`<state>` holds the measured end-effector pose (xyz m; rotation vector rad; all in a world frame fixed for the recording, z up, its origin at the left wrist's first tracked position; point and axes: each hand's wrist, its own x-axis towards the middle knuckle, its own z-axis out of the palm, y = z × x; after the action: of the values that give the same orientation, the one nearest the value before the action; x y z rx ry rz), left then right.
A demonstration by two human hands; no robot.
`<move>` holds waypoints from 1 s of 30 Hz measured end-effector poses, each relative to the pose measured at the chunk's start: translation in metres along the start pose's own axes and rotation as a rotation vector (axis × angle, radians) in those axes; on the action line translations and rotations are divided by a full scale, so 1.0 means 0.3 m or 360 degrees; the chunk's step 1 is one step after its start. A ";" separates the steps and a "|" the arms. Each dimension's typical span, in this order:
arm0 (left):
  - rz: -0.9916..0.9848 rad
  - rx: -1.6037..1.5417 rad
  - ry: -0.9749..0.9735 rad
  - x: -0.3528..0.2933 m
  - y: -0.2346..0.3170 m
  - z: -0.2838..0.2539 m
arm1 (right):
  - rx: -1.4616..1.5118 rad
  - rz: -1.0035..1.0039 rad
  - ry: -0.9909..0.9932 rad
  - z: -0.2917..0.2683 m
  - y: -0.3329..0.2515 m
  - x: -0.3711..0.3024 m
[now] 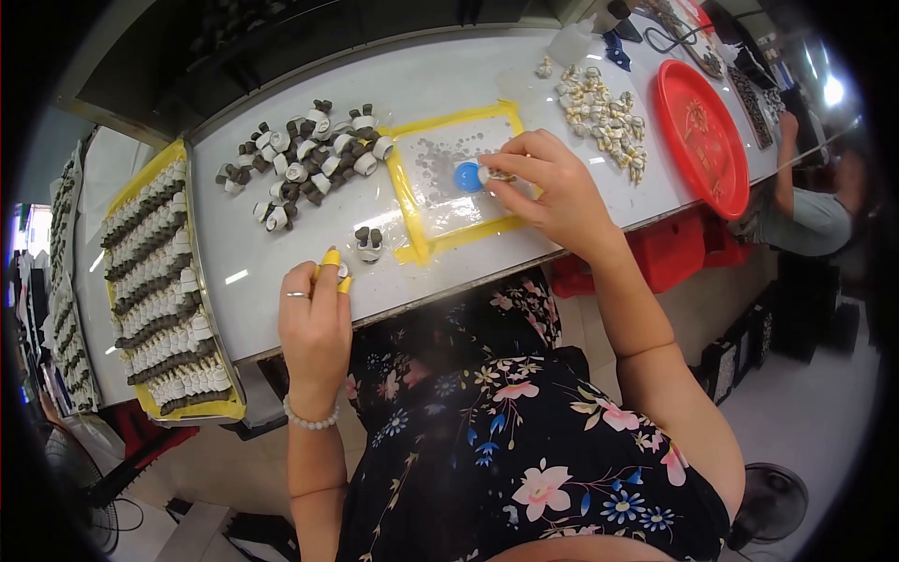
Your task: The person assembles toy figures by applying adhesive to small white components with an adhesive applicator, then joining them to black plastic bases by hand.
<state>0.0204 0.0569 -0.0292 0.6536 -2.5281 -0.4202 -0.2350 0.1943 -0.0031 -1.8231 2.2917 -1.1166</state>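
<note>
My right hand [560, 192] pinches a small white-and-tan figurine part [496, 175] between thumb and fingertips. That part is held at the edge of a round blue cap-like dish [465, 178]; whether they touch is hard to tell. Yellow covers wrap the fingertips of my left hand [316, 323], whose thumb and finger close on a small white piece [343, 271], mostly hidden. Just beyond it, a white figurine part with dark brown tops [369, 245] stands alone on the table. Yellow tape [408, 201] frames a grey-spotted patch under the blue dish.
Many white-and-brown parts [304, 155] lie heaped at the back left. A yellow-lined tray [237, 398] holds rows of them. White-and-gold parts [599, 117] are piled at right, beside a red oval basin [667, 122]. Another person's arm [787, 155] shows at far right.
</note>
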 end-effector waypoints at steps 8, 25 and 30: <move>-0.0240 -0.0263 -0.0364 0.014 0.028 -0.055 | -0.0221 -0.0214 -0.0237 0.010 0.016 0.046; -0.0953 -0.2398 -0.0074 0.062 0.168 0.129 | 0.0258 0.0092 -0.0072 0.014 0.011 0.010; -0.0820 -0.2515 -0.0039 0.087 0.185 0.192 | 0.0671 0.0394 -0.0084 0.005 -0.013 -0.006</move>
<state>-0.0506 0.0996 -0.0449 0.5321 -1.2397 -2.1711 -0.2307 0.1947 -0.0029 -1.3595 1.9866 -1.3580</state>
